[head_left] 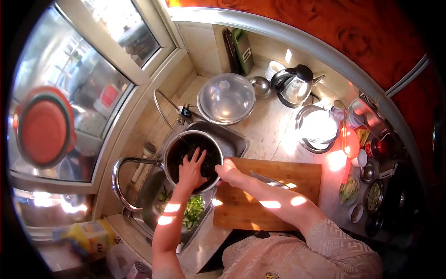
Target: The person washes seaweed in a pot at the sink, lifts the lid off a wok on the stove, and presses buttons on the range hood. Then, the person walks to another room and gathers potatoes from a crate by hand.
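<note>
1. Steel bowl (211, 137) — over the sink (239, 145), beside the wooden board (267, 204).
2. Left hand (190, 171) — inside it, fingers spread.
3. Right hand (226, 171) is clamped on its rim.

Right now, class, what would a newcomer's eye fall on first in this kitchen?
First, the metal bowl over the sink, with the left hand spread inside it and the right hand gripping its rim. Next, the bright green pieces in the sink's near part, and the red basin by the window at far left.
</note>
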Tool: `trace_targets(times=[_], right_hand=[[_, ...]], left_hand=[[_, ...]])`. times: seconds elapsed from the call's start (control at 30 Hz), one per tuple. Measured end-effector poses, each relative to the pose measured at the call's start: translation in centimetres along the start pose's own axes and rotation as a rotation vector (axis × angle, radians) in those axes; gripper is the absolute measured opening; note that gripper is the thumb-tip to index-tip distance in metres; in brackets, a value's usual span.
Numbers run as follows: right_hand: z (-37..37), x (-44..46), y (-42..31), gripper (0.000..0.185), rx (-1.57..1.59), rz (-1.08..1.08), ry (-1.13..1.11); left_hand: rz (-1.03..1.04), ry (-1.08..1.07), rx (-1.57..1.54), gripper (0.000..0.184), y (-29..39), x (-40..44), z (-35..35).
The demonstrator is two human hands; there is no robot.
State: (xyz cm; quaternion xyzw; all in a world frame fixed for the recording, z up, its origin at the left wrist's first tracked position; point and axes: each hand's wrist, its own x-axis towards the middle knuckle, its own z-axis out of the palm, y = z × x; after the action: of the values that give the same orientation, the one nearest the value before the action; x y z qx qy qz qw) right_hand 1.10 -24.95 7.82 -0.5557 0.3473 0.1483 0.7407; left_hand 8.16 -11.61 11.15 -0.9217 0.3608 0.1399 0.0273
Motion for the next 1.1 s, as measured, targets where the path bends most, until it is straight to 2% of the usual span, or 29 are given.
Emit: trace_targets(times=[0.03, 0.07, 0.1, 0.17, 0.2, 0.27, 0.3, 0.4, 0.43, 0.47, 0.53, 0.57, 0.6, 0.67, 0.73, 0.8, 0.83, 0.87, 0.93, 0.97, 1.0, 1.07, 1.1], right_hand=[[-0.7, -1.8, -1.3, 0.028, -0.122, 0.027, -0.099], [-0.8, -1.6, -1.0, 0.028, -0.120, 0.030, -0.096], [-0.9, -1.2, -0.4, 0.026, -0.051, 0.031, -0.100], [-0.8, -0.3, 0.6, 0.022, 0.057, 0.089, -0.072], [-1.0, 0.0, 0.8, 0.022, 0.060, 0.093, -0.072], [-1.8, 0.7, 0.8, 0.021, 0.065, 0.146, -0.098], [-2.0, 0.4, 0.2, 0.025, 0.059, 0.163, -0.123], [-2.1, 0.9, 0.1, 0.031, 0.037, 0.161, -0.129], [-2.1, 1.1, -0.1, 0.035, 0.020, 0.154, -0.135], [-2.1, 1.2, -0.2, 0.035, 0.026, 0.155, -0.136], [-2.0, 1.1, -0.2, 0.036, 0.024, 0.129, -0.163], [-1.9, 1.4, 0.2, 0.036, 0.030, 0.131, -0.164], [-1.9, 1.7, 0.8, 0.036, 0.025, 0.124, -0.147], [-1.8, 1.7, 1.3, 0.037, 0.018, 0.117, -0.128], [-1.6, 1.2, 1.5, 0.037, -0.069, 0.088, 0.001], [-1.8, 0.4, 1.2, 0.036, -0.075, 0.085, 0.006], [-1.8, 0.2, 1.0, 0.036, -0.077, 0.079, 0.011], [-1.9, 0.7, 1.3, 0.036, -0.082, 0.080, 0.011], [-2.0, 1.7, 2.3, 0.034, -0.034, 0.035, -0.087], [-2.2, 1.5, 2.2, 0.034, -0.037, 0.039, -0.087], [-2.5, 1.1, 1.7, 0.034, -0.131, 0.056, -0.107], [-2.8, 0.3, 1.2, 0.033, -0.232, 0.076, -0.128], [-2.7, -0.1, 1.1, 0.028, -0.213, 0.069, -0.065]], left_hand=[[-0.046, -0.020, -0.019, 0.085, -0.1, 0.9, 0.2], [-0.090, -0.042, -0.038, 0.075, -0.2, 1.9, 0.8], [-0.084, -0.048, -0.040, 0.075, -0.6, 2.8, 2.0], [-0.085, 0.116, -0.204, 0.052, -1.6, 4.0, 3.5], [-0.084, 0.112, -0.204, 0.052, -1.9, 4.1, 3.7], [-0.301, 0.335, -0.673, 0.040, -2.6, 4.1, 3.8], [-0.298, 0.441, -0.753, 0.037, -3.4, 4.4, 4.3], [-0.314, 0.435, -1.215, 0.035, -5.2, 3.7, 3.5], [-0.408, 0.468, -1.257, 0.036, -5.2, 3.1, 3.0], [-0.408, 0.465, -1.252, 0.036, -4.8, 2.7, 2.1], [-0.671, 0.507, -1.438, 0.039, -3.9, 1.9, 1.0], [-0.563, 0.428, -1.453, 0.044, -4.4, 1.4, 1.2], [-0.565, 0.424, -1.450, 0.044, -4.9, 0.8, 1.4], [-0.111, 0.296, -0.679, 0.050, -5.0, 0.1, 1.0], [-0.086, 0.217, -0.572, 0.054, -3.9, -0.3, 0.3], [0.130, 0.224, -0.336, 0.063, -2.4, 0.7, 0.1], [0.099, 0.216, -0.196, 0.074, -1.6, 1.4, 0.5], [0.096, 0.217, -0.200, 0.074, -0.5, 2.3, 0.2], [-0.009, -0.075, -0.059, 0.080, 1.2, 3.7, -0.7], [0.011, -0.041, -0.066, 0.066, 0.8, 4.8, 0.9], [0.012, -0.042, -0.067, 0.066, -0.2, 5.8, 2.6], [-0.035, -0.033, -0.233, 0.051, -1.6, 7.2, 5.1], [-0.064, 0.073, -0.253, 0.041, -1.0, 6.6, 3.2]])
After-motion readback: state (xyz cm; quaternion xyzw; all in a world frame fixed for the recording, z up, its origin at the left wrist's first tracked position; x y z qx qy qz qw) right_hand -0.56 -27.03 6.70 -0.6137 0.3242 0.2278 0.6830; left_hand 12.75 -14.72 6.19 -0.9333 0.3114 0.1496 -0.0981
